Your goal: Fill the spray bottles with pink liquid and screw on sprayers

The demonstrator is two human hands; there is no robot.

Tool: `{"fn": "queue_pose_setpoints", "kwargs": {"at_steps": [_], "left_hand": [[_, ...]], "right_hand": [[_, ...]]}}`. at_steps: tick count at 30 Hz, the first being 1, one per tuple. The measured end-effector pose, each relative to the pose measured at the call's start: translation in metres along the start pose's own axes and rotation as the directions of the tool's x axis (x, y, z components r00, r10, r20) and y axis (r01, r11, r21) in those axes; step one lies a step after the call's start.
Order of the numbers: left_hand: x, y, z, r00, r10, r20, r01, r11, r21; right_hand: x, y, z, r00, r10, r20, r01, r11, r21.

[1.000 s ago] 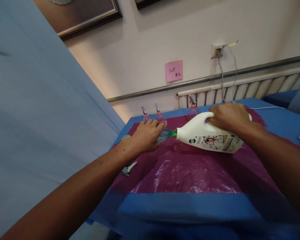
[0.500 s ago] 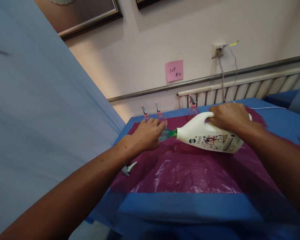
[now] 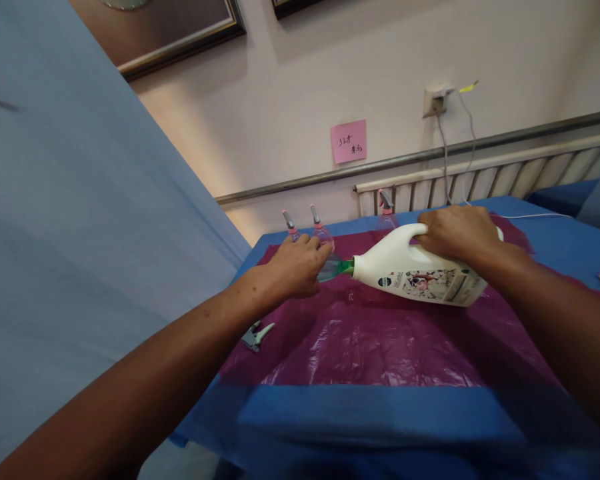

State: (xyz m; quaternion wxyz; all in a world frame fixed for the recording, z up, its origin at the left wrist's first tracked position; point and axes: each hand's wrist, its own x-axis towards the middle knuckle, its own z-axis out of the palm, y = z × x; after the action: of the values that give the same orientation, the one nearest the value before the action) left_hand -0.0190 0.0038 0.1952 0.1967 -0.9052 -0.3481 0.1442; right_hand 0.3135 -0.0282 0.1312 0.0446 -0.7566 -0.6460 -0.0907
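My right hand (image 3: 460,233) grips the handle of a big white detergent jug (image 3: 420,275), tipped almost flat with its green spout pointing left. The spout meets the mouth of a small clear bottle (image 3: 330,268) holding greenish liquid. My left hand (image 3: 295,268) is curled round that small bottle and hides most of it. Both sit over a purple plastic sheet (image 3: 370,340) on a blue-covered table (image 3: 380,420).
Three small spray bottles with pink collars (image 3: 321,230) stand along the sheet's far edge. A loose grey spray head (image 3: 256,335) lies at the sheet's left edge. A blue curtain (image 3: 70,220) hangs at left; a radiator, socket and pink note are behind.
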Motion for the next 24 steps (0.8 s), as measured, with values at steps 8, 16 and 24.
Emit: {"fn": "queue_pose_setpoints", "kwargs": {"at_steps": [8, 16, 24], "left_hand": [[0.0036, -0.0007, -0.0041, 1.0, 0.018, 0.023, -0.019, 1.0, 0.013], [0.0068, -0.0014, -0.0059, 0.999, 0.032, 0.035, -0.033, 0.999, 0.031], [0.0077, -0.0023, -0.0045, 0.999, 0.034, 0.026, -0.034, 0.999, -0.001]], "right_hand": [[-0.0018, -0.0023, -0.0037, 1.0, -0.008, 0.018, 0.008, 1.0, -0.004], [0.0009, -0.0014, -0.0002, 1.0, 0.001, -0.013, 0.0, 1.0, 0.008], [0.0013, -0.0015, -0.0001, 1.0, -0.003, -0.009, 0.003, 1.0, 0.003]]}}
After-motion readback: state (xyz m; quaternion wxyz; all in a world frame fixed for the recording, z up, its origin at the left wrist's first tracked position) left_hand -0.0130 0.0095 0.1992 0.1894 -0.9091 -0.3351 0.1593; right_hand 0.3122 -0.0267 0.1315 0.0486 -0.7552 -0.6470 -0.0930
